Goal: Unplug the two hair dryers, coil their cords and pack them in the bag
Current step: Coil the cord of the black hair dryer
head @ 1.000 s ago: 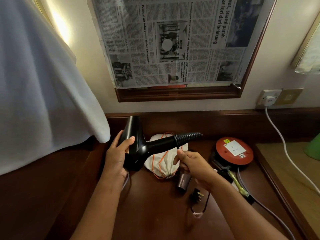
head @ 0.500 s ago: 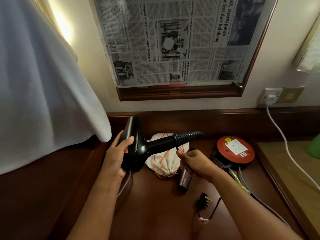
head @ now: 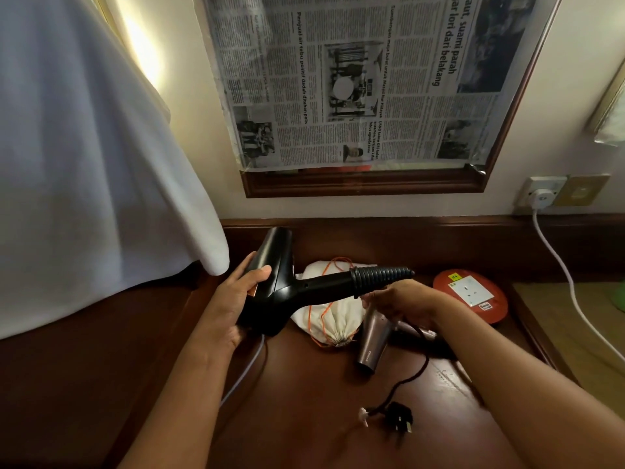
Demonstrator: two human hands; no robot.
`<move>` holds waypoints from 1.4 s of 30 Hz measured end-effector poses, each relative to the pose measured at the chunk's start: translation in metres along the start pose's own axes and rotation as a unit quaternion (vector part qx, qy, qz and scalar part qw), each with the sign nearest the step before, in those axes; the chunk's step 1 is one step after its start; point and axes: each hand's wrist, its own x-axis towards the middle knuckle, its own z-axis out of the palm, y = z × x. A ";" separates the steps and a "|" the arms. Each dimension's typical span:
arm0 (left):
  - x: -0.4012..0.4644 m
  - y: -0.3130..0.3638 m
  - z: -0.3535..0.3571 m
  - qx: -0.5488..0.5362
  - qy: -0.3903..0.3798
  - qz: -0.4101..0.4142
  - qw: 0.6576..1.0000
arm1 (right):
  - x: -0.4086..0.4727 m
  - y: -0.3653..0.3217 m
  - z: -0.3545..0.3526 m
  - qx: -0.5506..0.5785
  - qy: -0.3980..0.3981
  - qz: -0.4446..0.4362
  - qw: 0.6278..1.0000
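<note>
Head view: left hand point(head: 236, 299) grips black dryer point(head: 280, 299) mid-frame; right hand point(head: 402, 299) pinches its cord point(head: 406, 377) below the handle. Wrap loose, even loops twd plug point(head: 400, 416). Bag point(head: 333, 319) behind, still cinched.

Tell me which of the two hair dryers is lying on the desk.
The small bronze hair dryer lies on the wooden desk beside the white drawstring bag; the big black hair dryer is held up by the left hand.
</note>
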 end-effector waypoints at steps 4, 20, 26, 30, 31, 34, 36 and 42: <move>-0.004 0.003 0.000 -0.002 -0.005 -0.011 1.000 | 0.012 0.002 -0.011 0.008 -0.013 -0.040 0.999; 0.003 0.006 0.002 0.084 -0.066 -0.033 0.994 | 0.012 -0.037 -0.019 -0.249 0.026 -0.098 0.963; 0.005 -0.004 0.006 0.126 -0.034 -0.024 0.991 | 0.010 -0.048 -0.017 -0.291 0.024 -0.102 0.951; 0.005 -0.009 0.011 0.164 -0.004 -0.011 0.986 | 0.007 -0.052 -0.014 -0.333 0.039 -0.119 0.934; 0.004 -0.010 0.012 0.158 0.001 -0.011 0.987 | 0.006 -0.054 -0.013 -0.340 0.040 -0.122 0.932; 0.003 -0.011 0.016 0.150 0.001 -0.006 0.989 | 0.002 -0.058 -0.013 -0.356 0.042 -0.127 0.925; 0.004 -0.011 0.017 0.152 -0.001 -0.002 0.988 | -0.001 -0.060 -0.013 -0.368 0.047 -0.123 0.920; 0.004 -0.010 0.023 0.178 -0.002 0.017 0.984 | -0.006 -0.065 -0.008 -0.446 0.045 -0.111 0.887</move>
